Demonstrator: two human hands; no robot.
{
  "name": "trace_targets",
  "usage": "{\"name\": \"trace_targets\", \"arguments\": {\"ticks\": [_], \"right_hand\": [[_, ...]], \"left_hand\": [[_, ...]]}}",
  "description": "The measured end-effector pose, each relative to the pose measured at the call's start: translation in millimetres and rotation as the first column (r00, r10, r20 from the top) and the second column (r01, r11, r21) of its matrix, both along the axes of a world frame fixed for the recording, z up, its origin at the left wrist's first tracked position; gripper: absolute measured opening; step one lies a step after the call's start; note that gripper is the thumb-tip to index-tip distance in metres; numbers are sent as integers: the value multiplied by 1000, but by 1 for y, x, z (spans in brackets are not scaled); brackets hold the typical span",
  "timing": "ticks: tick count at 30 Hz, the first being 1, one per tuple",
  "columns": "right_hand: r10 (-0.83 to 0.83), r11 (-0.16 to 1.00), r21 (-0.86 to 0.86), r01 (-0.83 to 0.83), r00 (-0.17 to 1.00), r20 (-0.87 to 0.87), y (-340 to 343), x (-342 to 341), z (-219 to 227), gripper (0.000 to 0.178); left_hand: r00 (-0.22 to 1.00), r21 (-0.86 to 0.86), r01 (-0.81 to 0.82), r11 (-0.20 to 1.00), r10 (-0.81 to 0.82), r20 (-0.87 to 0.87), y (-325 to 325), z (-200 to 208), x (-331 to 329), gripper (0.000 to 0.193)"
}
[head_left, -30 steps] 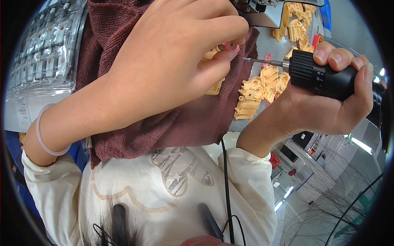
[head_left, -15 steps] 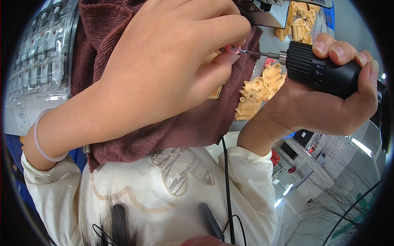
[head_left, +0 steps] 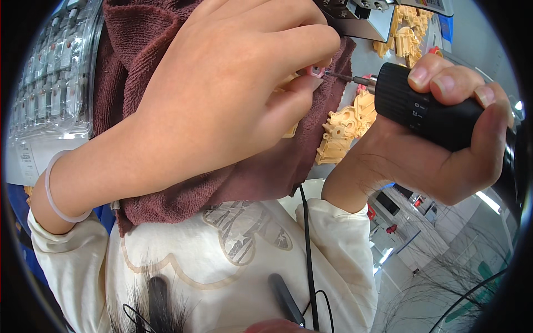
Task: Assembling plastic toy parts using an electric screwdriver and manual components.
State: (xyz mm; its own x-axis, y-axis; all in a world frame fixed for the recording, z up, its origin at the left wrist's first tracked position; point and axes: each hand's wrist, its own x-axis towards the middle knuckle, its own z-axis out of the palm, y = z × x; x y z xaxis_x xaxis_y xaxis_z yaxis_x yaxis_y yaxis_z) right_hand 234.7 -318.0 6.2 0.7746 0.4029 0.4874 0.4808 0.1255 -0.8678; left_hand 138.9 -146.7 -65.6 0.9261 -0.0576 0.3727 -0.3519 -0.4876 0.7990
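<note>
My left hand [head_left: 239,83] is closed on a yellow plastic part [head_left: 291,131], mostly hidden under the palm. A small pink piece [head_left: 317,71] shows between thumb and fingertips, at the part's right side. In my right hand [head_left: 425,164] is a black electric screwdriver [head_left: 405,100], held nearly level with the fingers wrapped round its body. Its thin bit points left, and the tip is at the pink piece; whether it sits in a screw is too small to tell. A brown towel [head_left: 222,180] lies under the left hand.
Yellow plastic housings [head_left: 340,133] lie right of the towel, with more yellow parts [head_left: 408,39] farther back. A metal device [head_left: 361,19] stands at the far edge. Clear plastic trays [head_left: 58,83] of small grey-white parts are stacked at left. A black cable [head_left: 308,250] hangs in front.
The screwdriver's body has shifted slightly left and tilted, its rear end lower, with my right hand moving along. My left hand has stayed almost in place, keeping the pink piece.
</note>
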Motion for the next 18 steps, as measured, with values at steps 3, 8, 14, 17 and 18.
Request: {"name": "trace_targets", "arguments": {"ticks": [3, 8, 14, 17, 18], "right_hand": [[-20, 1000, 21, 20, 1000, 10, 0, -2, -1, 21], [71, 996, -60, -65, 992, 107, -5, 1, 1, 23], [140, 984, -132, -116, 971, 196, 4, -7, 0, 25], [85, 996, -38, -79, 978, 192, -1, -10, -5, 27], [52, 999, -14, -50, 986, 157, -4, -10, -6, 28]], "left_hand": [[1000, -7, -9, 1000, 9, -9, -1, 0, 1, 13], [1000, -14, -15, 1000, 14, -26, 1, -1, -1, 13], [999, -21, -21, 1000, 20, -45, 1, 2, -2, 13], [998, -28, -21, 999, 19, -57, 0, 5, -3, 12], [998, -30, -21, 999, 19, -61, 1, 6, -4, 12]]}}
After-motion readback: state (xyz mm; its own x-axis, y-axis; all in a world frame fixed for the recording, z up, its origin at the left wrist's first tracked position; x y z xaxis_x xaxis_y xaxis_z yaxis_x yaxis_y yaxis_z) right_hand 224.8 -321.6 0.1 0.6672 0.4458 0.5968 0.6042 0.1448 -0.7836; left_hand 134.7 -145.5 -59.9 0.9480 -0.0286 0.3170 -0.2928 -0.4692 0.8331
